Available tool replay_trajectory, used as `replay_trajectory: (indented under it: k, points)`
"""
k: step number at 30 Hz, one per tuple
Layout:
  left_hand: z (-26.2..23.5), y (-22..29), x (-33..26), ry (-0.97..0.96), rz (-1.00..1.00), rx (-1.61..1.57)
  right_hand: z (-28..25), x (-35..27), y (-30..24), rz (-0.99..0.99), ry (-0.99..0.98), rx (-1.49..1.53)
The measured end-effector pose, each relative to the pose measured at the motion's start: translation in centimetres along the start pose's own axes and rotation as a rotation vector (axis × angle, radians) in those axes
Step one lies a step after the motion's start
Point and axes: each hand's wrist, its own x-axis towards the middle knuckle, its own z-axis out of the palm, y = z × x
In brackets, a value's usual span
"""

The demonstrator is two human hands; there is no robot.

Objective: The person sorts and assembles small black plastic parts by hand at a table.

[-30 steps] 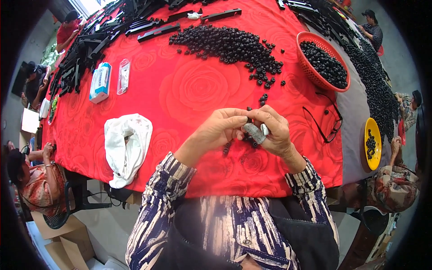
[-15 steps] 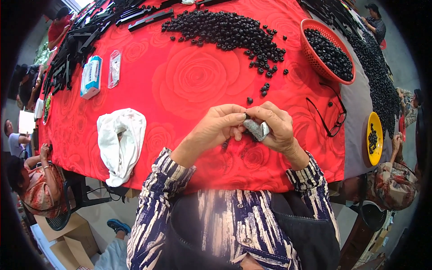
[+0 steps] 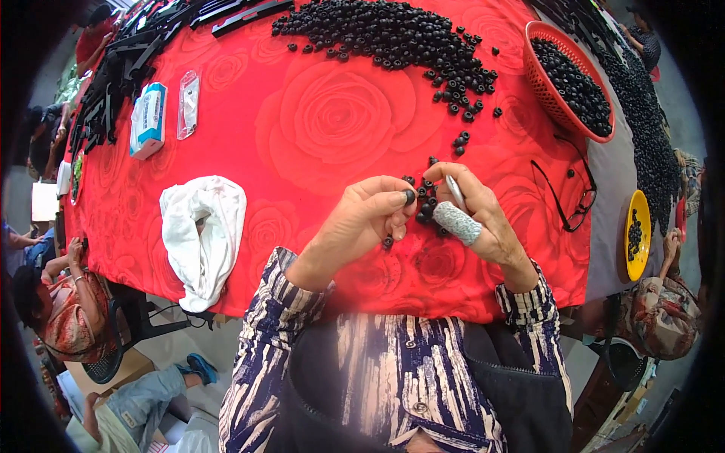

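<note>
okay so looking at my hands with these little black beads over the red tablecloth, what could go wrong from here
The left hand pinches one small black bead only at the fingertips; it could slip and roll among the loose beads on the red tablecloth.
The hands work close to the table's near edge, so a dropped bead may fall off.
The right hand has a wrapped finger, which might dull its grip.

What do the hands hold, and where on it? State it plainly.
The left hand pinches a small black bead by its sides, between thumb and forefinger. The right hand has a grey wrapped finger; whether it grips anything cannot be told.
</note>
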Motion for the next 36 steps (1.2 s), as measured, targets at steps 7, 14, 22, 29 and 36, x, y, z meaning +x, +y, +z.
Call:
replay_trajectory:
  k: [7,14,22,29,36]
  points:
    - [0.0,-0.3,0.0,0.013,0.013,0.124,0.3,0.0,1.3,-0.106,-0.015,-0.054]
    - [0.2,-0.6,0.1,0.029,-0.007,0.136,0.2,-0.4,2.1,-0.171,0.076,-0.181]
    - [-0.1,-1.3,0.3,0.04,-0.047,0.098,0.2,-0.6,2.9,-0.183,0.131,-0.193]
    - [0.1,-1.6,0.4,0.028,-0.054,0.046,0.1,-0.8,3.0,-0.22,0.132,-0.219]
    - [0.2,-1.6,0.2,0.062,-0.043,0.046,0.0,-0.7,3.0,-0.225,0.125,-0.228]
